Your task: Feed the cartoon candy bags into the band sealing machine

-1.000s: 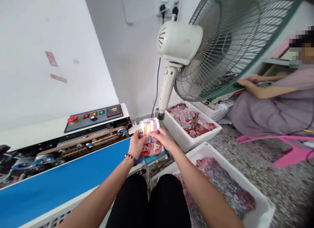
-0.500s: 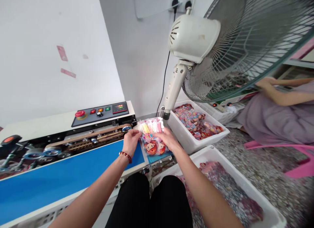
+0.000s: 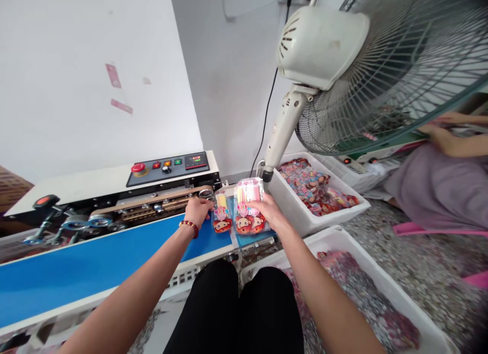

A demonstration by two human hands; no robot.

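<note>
A single clear packet [image 3: 222, 217] with pink and yellow sticks and a red-haired cartoon figure lies at the right end of the blue belt, below the sealing machine's rollers. My left hand [image 3: 198, 213], wearing a beaded bracelet, has its fingers pinched at this packet's left edge; the fingertips are partly hidden. To the right, my right hand [image 3: 268, 211] grips more of the same packets [image 3: 249, 214] by their right side, thumb on top. These rest over a blue plate at the belt's end and appear to be more than one.
The sealing machine [image 3: 91, 179] has a control panel [image 3: 168, 168] with a red stop button. A large fan [image 3: 324, 46] stands close on the right. White crates [image 3: 316, 219] of packets sit beside and below it. Another person's arm [image 3: 453, 135] is at the far right.
One packet has come apart from the others and moved left onto the belt with my left hand. My right hand stays on the rest. The whole view has shifted slightly.
</note>
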